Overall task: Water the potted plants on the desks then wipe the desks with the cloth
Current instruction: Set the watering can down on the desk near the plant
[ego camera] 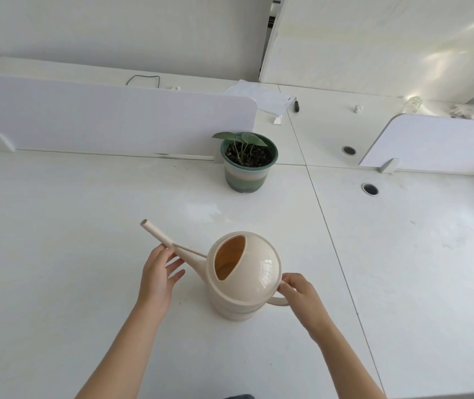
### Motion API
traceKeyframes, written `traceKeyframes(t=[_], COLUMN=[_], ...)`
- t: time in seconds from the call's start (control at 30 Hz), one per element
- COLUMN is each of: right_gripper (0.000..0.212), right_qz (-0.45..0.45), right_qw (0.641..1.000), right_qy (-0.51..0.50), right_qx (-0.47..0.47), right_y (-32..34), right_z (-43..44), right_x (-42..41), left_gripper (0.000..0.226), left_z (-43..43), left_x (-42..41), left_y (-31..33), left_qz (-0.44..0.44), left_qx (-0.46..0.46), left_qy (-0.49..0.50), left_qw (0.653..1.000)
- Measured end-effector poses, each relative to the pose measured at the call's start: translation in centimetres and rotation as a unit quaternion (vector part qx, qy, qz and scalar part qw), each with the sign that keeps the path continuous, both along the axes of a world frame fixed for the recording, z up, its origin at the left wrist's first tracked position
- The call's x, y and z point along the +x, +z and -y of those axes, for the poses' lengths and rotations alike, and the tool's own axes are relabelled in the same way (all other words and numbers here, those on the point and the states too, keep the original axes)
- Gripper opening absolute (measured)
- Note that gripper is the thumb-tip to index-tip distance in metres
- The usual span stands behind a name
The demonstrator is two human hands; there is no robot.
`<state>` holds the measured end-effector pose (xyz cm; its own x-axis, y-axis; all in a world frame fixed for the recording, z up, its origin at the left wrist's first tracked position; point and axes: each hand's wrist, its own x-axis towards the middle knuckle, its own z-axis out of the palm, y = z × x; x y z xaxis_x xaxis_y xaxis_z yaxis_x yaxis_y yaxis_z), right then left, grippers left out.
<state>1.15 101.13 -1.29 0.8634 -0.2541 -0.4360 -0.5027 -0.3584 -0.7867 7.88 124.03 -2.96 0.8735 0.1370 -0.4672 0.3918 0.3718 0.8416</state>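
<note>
A cream watering can (244,277) stands upright on the white desk (86,254) in front of me, its long spout pointing up and left. My right hand (302,298) grips the can's handle on the right side. My left hand (158,275) is beside the spout with straight fingers touching it from below. Beyond the can, a green striped pot with a small leafy plant (248,161) sits by the end of a divider panel. No cloth is visible.
A low white divider panel (109,116) runs along the desk's far edge on the left, another divider (437,142) at the right. Two cable holes (370,189) are in the right desk. Papers (261,96), a pen and small items lie on the far desks.
</note>
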Motion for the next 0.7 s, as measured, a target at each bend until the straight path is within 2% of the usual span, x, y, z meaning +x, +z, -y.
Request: traceKeyframes(t=[0.23,0.33,0.4,0.5,0.6,0.7], right_gripper=[0.015,0.023,0.025,0.014,0.006,0.012], right_qz=[0.001,0.003,0.000,-0.014,0.003,0.052], right_qw=[0.998,0.998,0.997,0.993,0.994,0.995], right_qy=[0.058,0.070,0.075,0.110,0.093,0.050], right_qx=[0.005,0.006,0.021,0.046,0.064,0.075], right_y=[-0.7,-0.9,-0.9,-0.7,-0.3,1.0], right_z=[-1.7,-1.8,-1.4,-0.4,0.9,2.3], right_x=[0.8,1.4,1.7,2.0,3.0,5.3], left_gripper=[0.019,0.020,0.027,0.039,0.035,0.026], left_z=[-2.1,-2.4,-2.4,-2.1,-1.8,-0.9], left_x=[-1.1,-1.3,-1.5,-2.4,-3.1,-1.6], left_y=[-0.1,0.0,0.1,0.8,2.4,4.4], left_qz=[-0.005,-0.008,-0.012,-0.012,0.011,0.048], left_qx=[0.016,0.034,0.055,0.089,0.130,0.144], left_qy=[0.057,0.064,0.064,0.082,0.106,0.103], left_qw=[0.998,0.997,0.996,0.993,0.986,0.983])
